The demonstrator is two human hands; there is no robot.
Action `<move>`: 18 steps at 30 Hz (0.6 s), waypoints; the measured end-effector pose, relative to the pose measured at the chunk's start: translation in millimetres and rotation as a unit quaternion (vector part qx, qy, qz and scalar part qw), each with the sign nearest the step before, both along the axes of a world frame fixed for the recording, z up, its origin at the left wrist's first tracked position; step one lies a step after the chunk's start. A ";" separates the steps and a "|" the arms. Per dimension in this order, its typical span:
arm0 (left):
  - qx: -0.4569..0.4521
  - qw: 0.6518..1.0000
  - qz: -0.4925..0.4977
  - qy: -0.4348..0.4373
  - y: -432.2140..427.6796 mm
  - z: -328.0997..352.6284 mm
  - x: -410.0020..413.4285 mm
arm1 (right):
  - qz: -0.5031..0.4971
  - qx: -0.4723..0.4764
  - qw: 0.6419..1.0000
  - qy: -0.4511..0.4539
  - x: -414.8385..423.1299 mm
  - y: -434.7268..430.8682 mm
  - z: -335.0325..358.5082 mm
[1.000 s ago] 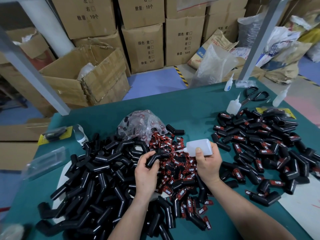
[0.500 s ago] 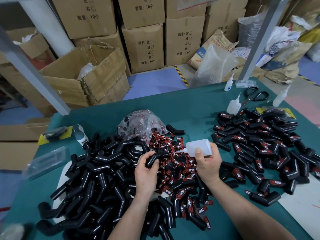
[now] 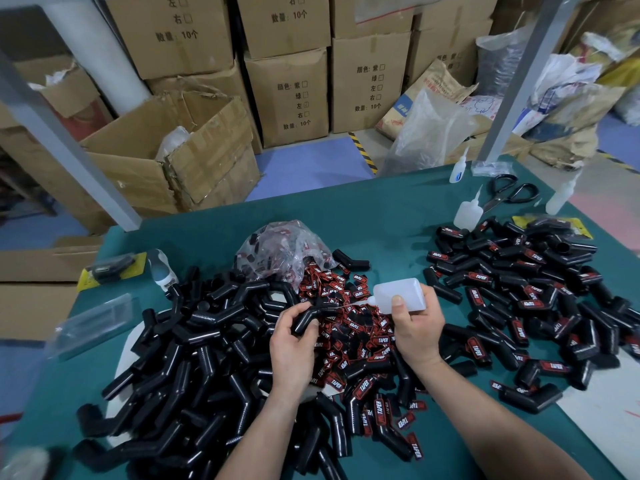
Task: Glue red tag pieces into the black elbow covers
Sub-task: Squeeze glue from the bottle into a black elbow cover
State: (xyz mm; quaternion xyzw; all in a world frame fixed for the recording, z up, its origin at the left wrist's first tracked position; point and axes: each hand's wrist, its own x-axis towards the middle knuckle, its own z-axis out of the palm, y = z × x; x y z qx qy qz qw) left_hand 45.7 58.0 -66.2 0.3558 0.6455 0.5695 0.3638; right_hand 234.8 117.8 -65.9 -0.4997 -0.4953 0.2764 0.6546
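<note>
Centrally, left hand (image 3: pixel 292 344) grips one black elbow cover (image 3: pixel 309 315), fingers curled round it, just above the heap of red tags (image 3: pixel 360 329). Right hand (image 3: pixel 417 329) holds a white glue bottle (image 3: pixel 398 293) on its side, thumb pressed across it. Nozzle points left; its thin tip reaches the held cover. Untagged covers (image 3: pixel 194 341) heaped at left on the green table (image 3: pixel 381 216). Tagged covers (image 3: pixel 536 289) spread at right. Clear bag (image 3: pixel 280 251) lies behind the red heap. Scissors (image 3: pixel 509 194) near the far right edge.

Bright, even overhead light with soft shadows; wide-angle bending and blur at the edges, centre sharp.
</note>
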 end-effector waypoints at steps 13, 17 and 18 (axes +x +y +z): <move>-0.001 1.000 0.000 -0.002 -0.7 -0.7 -0.6 | 0.000 -0.001 1.000 0.000 2.5 0.2 -0.2; 0.000 1.000 0.001 0.011 0.9 -0.6 -0.9 | -0.001 -0.002 1.000 0.016 1.2 0.2 2.0; 0.000 1.000 0.001 0.011 0.9 -0.8 -1.0 | -0.001 -0.003 1.000 0.020 1.1 0.5 2.0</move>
